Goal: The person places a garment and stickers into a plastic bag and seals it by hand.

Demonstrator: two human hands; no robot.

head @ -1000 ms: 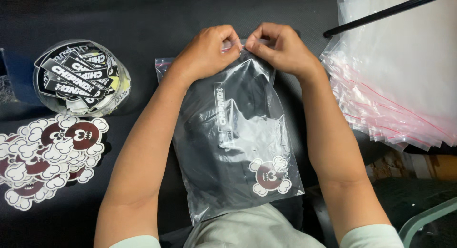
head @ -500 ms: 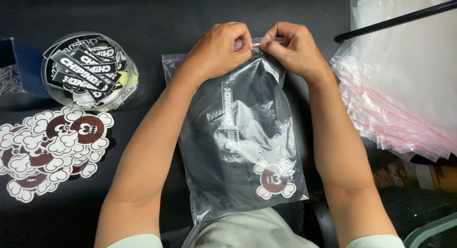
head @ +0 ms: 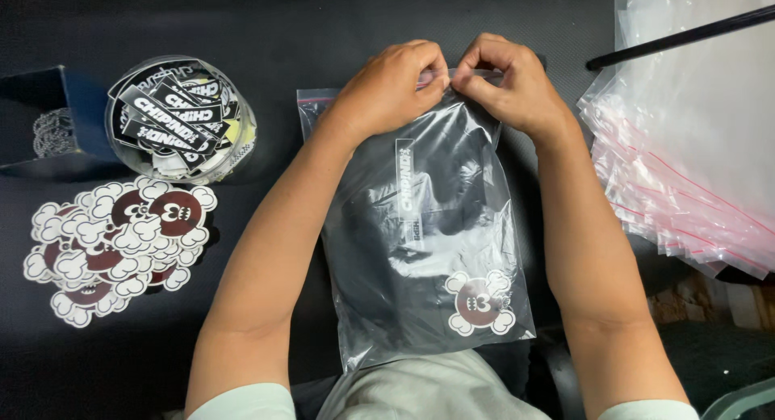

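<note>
A clear zip-top plastic bag [head: 428,242] lies flat on the dark table in front of me. Inside it are a folded black garment, a black strip sticker and a round maroon-and-white cloud-edged sticker [head: 480,303]. My left hand [head: 387,89] and my right hand [head: 513,85] meet at the bag's top edge. Both pinch the zip seal between thumb and fingers, almost touching each other. The seal's left end with its red line shows beside my left wrist.
A round clear tub [head: 179,117] of black strip stickers stands at the left. Below it lies a pile of cloud-edged stickers [head: 113,242]. A dark box [head: 48,121] sits at the far left. A stack of empty zip bags [head: 694,162] and a black rod [head: 678,37] are at the right.
The view has shifted slightly, so everything sits a little further right. Both hands stay pinched on the bag's top seal.
</note>
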